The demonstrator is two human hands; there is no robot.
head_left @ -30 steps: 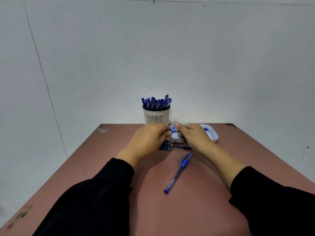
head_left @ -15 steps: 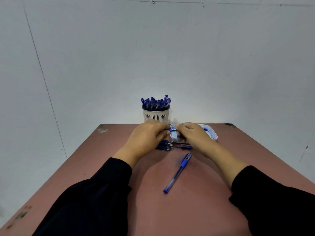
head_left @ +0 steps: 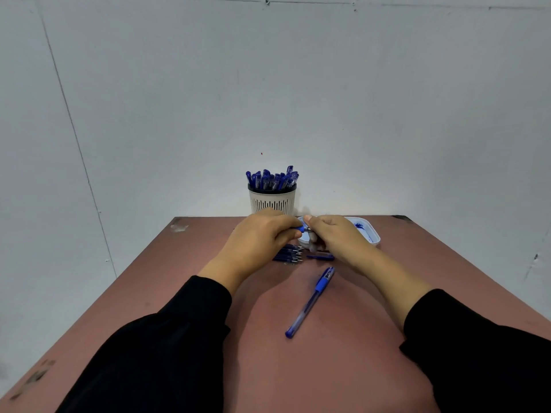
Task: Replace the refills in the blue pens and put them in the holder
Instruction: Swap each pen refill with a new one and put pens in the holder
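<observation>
Head view: holder [head_left: 272, 201] crammed with pens [head_left: 272, 179] — both hands, left hand [head_left: 258, 240] and right hand [head_left: 336, 236], pinch one pen part [head_left: 301, 229].

Long black sleeves [head_left: 167, 347] on both arms; bare hands.

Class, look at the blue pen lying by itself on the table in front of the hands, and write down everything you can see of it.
The blue pen lies flat on the reddish-brown table, alone, nearer the person than both hands. It looks like plastic: a translucent bluish barrel, a solid blue grip band towards its far end, and a small blue end piece at its near end. It lies slanted, the near end pointing left, the far end right, towards the small loose blue piece. Nothing touches it but the table. Whether it holds a refill cannot be told.
</observation>
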